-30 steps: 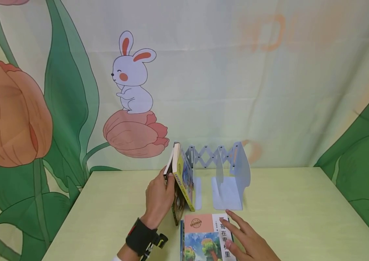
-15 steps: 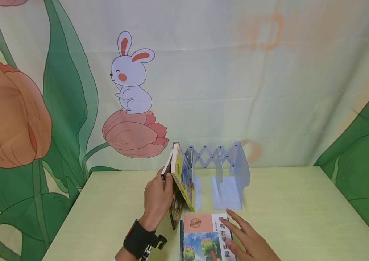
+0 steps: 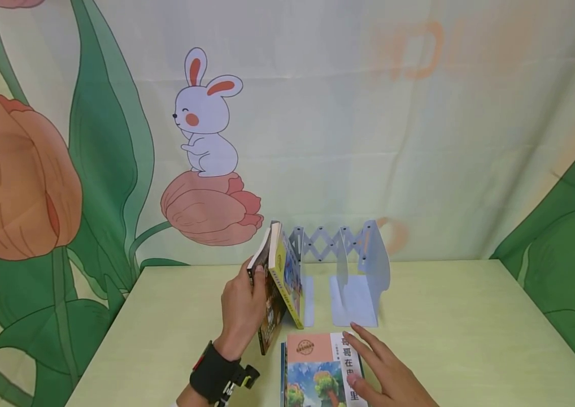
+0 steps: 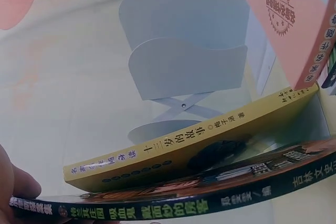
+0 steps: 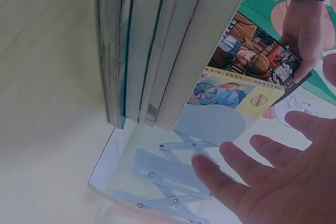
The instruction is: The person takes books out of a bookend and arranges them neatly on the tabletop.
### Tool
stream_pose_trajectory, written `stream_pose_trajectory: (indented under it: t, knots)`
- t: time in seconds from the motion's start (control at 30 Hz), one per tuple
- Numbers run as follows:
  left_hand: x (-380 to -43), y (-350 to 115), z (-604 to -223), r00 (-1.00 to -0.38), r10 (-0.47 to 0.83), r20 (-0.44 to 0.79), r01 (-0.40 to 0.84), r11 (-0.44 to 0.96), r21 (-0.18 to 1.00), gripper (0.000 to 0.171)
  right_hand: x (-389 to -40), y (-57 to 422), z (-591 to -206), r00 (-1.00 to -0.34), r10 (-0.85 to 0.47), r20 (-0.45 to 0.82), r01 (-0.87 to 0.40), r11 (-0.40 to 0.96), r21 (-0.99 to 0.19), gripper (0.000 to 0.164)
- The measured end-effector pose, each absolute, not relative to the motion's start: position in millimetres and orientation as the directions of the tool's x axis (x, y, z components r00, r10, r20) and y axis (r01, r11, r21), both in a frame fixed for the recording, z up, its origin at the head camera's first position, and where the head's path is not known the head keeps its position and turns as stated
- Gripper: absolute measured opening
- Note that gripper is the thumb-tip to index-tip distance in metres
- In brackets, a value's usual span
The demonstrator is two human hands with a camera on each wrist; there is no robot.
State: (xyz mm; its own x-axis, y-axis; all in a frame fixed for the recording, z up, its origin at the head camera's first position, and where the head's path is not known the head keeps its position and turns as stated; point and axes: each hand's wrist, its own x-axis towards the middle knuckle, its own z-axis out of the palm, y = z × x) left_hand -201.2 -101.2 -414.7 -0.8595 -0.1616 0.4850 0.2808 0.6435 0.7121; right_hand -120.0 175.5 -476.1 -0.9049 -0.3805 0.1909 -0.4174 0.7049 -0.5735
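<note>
My left hand pinches a dark-spined book by its upper edge, thumb on the cover side. In the left wrist view its black spine runs along the bottom, and the right wrist view shows a portrait on its cover. Just right of it a yellow book stands tilted against the left side of a pale blue expandable bookend. My right hand, fingers spread, lies over the right edge of a pink-topped book on a stack; whether it touches is unclear.
Several books' page edges show in the stack near the table's front. The bookend's upright plates and crossed lattice stand close to the printed backdrop behind the table.
The dark book has swung left, away from the yellow book, so the gap between them is wider. My left hand has moved slightly left with it. The right hand has barely shifted.
</note>
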Motion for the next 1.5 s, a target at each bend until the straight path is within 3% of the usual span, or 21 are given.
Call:
stream_pose_trajectory:
  t: [0.73, 1.5]
  knots:
    - [-200, -103, -400, -0.775, -0.200, 0.600, 0.359, 0.642, 0.678, 0.037, -130, 172, -465, -0.807, -0.458, 0.373, -0.590, 0.658, -0.468, 0.077]
    - [-199, -106, -381, -0.723, -0.212, 0.657, 0.418, 0.623, 0.661, 0.034, -133, 171, -455, -0.817, -0.455, 0.353, -0.576, 0.670, -0.468, 0.083]
